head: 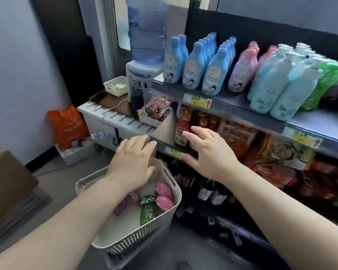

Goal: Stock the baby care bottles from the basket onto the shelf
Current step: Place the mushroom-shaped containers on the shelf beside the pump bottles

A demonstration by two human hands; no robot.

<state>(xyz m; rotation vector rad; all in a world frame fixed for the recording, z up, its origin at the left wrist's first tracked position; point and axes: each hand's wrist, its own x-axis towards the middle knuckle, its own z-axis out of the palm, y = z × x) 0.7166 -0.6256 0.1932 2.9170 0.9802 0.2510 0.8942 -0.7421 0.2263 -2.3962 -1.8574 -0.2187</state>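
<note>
A white slatted basket point(137, 238) stands on the floor in front of the shelving. Inside lie two pink bottles point(164, 195), a green bottle point(148, 208) and a purple bottle point(126, 202). My left hand point(132, 160) hovers over the basket's far rim with fingers relaxed, holding nothing. My right hand point(207, 151) is spread open in front of the middle shelf, empty. The top shelf point(232, 102) carries rows of blue baby care bottles point(191, 69), pink-capped lilac ones point(242, 73), pale turquoise ones point(283, 82) and green ones point(328, 82).
A water dispenser point(142, 61) stands left of the shelf on a low white cabinet point(113, 121) beside a white tray point(116, 87). Sauce bottles point(183, 131) and snack packs point(240, 139) fill the middle shelf. An orange bag point(68, 125) sits by the wall, cardboard point(6, 182) at far left.
</note>
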